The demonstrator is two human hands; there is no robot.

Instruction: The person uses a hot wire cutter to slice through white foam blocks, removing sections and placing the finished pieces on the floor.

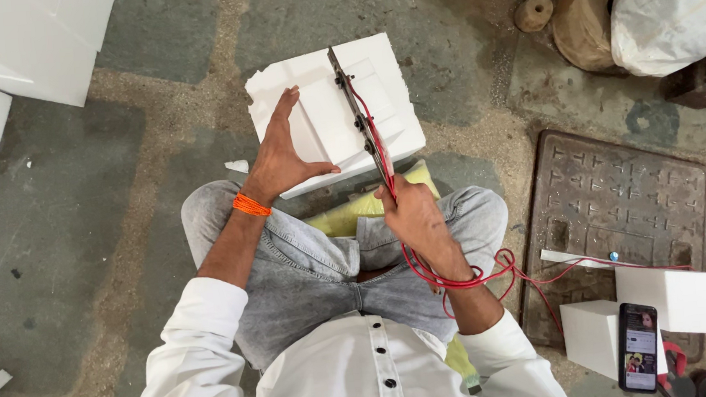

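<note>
A white foam block (pixel 325 108) lies on the stone floor in front of my crossed legs. My left hand (pixel 282 149) rests flat on its left side, fingers spread, an orange thread around the wrist. My right hand (pixel 411 215) grips the near end of a long thin cutting tool (pixel 359 114) with a dark bar and a red wire along it. The tool stands upright on the block's right part, running from near to far. A red cable (pixel 493 271) loops around my right wrist and trails off to the right.
White foam sheets (pixel 6 58) are stacked at the far left, and smaller foam blocks (pixel 672 303) sit at the right with a phone (pixel 637 346) leaning on them. A metal manhole cover (pixel 614 203) lies on the right. A white sack (pixel 673 1) and wooden spools (pixel 582 17) stand far right.
</note>
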